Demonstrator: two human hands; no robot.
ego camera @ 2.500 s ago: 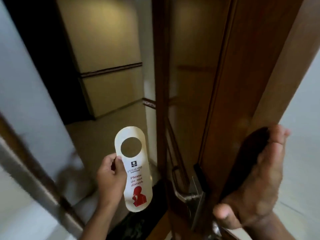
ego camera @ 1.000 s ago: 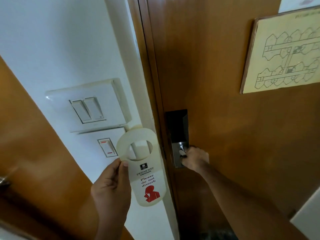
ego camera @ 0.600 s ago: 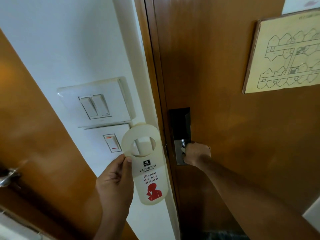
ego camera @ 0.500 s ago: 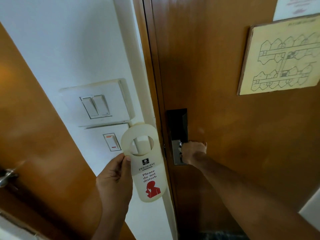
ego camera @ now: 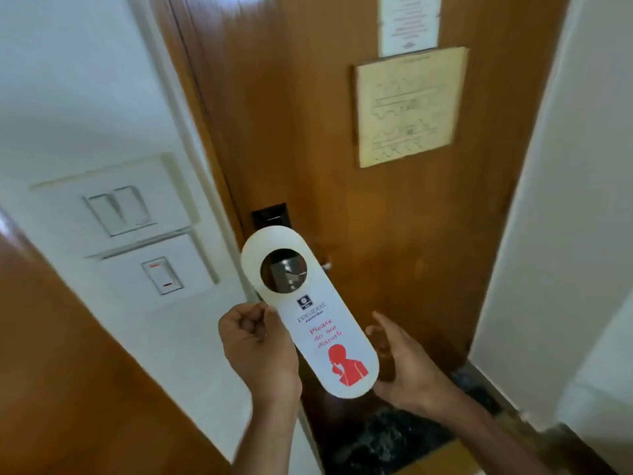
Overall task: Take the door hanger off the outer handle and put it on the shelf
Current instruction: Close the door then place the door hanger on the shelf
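Note:
The white door hanger, printed with red "Please do not disturb" text and a red figure, is held upright in front of the closed wooden door. My left hand pinches its left edge. My right hand hovers open just right of its lower end, fingers spread, apparently not touching it. The metal inner handle shows through the hanger's round hole. No shelf is in view.
A white wall on the left carries a switch plate and a second switch. A framed floor plan and a paper notice hang on the door. A brown panel lies at lower left, a white wall at right.
My right hand has let go of the door handle and come back beside the hanger. The view has pulled back from the shut door, and the hanger now sits in front of the handle.

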